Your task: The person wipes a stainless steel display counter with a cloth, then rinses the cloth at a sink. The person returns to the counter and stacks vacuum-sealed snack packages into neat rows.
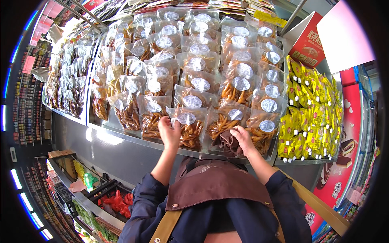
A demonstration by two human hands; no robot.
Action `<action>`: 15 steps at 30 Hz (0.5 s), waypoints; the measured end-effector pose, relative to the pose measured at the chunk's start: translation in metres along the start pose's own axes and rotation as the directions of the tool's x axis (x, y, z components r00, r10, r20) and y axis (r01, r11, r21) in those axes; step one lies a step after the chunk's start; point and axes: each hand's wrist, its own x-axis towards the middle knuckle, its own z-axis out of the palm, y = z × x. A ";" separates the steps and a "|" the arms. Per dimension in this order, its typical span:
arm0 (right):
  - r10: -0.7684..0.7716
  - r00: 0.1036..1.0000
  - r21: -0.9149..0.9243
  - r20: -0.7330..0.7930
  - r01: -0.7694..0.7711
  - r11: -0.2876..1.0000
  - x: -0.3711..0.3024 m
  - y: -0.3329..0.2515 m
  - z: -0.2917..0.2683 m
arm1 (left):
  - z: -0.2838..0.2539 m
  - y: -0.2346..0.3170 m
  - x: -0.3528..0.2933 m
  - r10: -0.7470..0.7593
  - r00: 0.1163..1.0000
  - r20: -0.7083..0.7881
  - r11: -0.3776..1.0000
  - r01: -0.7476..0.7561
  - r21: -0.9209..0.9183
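Note:
Clear plastic bags of brown, glossy food, each with an oval silver-white label, stand in rows on the display shelf in front of me. My left hand [169, 133] is at the left edge of a front-row bag [192, 131], its thumb and fingers apart. It seems to rest against the plastic, between this bag and the neighbouring bag [150, 123]. My right hand [243, 139] pinches a crumpled dark brown cloth [227, 145]. The cloth lies against the lower front of another bag [223, 123], hiding part of it.
A metal lip [194, 154] runs along the shelf front. Yellow pouches with white caps [310, 125] fill the right section; darker bagged food [67, 81] fills the left. A red box [306, 42] stands at the back right. Crates with red plastic bags [115, 204] sit low at left.

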 end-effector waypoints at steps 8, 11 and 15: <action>0.049 0.988 -0.242 0.148 -0.012 0.970 0.057 0.004 0.069 | 0.013 -0.060 0.035 -0.076 0.962 0.261 0.997 0.072 0.025; 0.177 0.984 -0.282 0.020 -0.165 0.945 0.068 0.020 0.086 | 0.009 -0.051 0.041 -0.066 0.872 0.485 0.871 0.287 -0.398; 0.180 0.967 -0.178 -0.182 -0.213 0.961 0.072 0.027 0.084 | 0.015 -0.024 0.063 0.120 0.909 0.400 0.980 -0.044 -0.193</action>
